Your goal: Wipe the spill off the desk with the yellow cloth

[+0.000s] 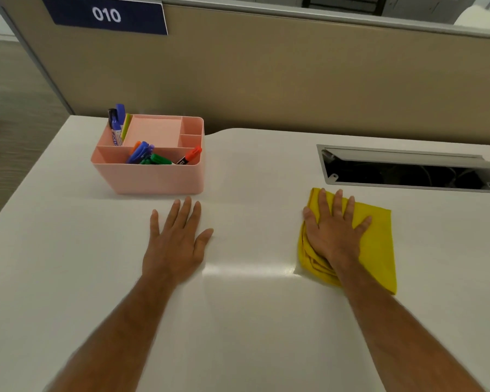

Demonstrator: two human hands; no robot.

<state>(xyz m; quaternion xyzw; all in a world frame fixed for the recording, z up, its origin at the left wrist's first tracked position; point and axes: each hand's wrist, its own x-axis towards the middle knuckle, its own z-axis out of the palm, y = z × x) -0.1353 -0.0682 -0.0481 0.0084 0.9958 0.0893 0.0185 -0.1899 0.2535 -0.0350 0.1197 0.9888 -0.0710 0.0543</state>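
— Two hands, both flat on the desk point(252, 321)?

— Yes. The left hand point(177, 241) lies spread, palm down, holding nothing, just before the pink organiser point(150, 176).

— And the right hand point(334, 230)?

— Fingers splayed, pressing the yellow cloth point(376, 244), which lies beneath it, near the cable hatch point(408, 168).

Head view of a white worktop point(252, 321). Right hand point(333, 232), fingers spread, lies palm down on the yellow cloth point(376, 239) at centre right. Left hand point(177, 241) lies flat on the bare surface at centre. Pink organiser point(153, 176), upper left, holds coloured markers point(142, 155). An open cable hatch point(408, 168) sits above the cloth. A blue label point(106, 14) reads "010".
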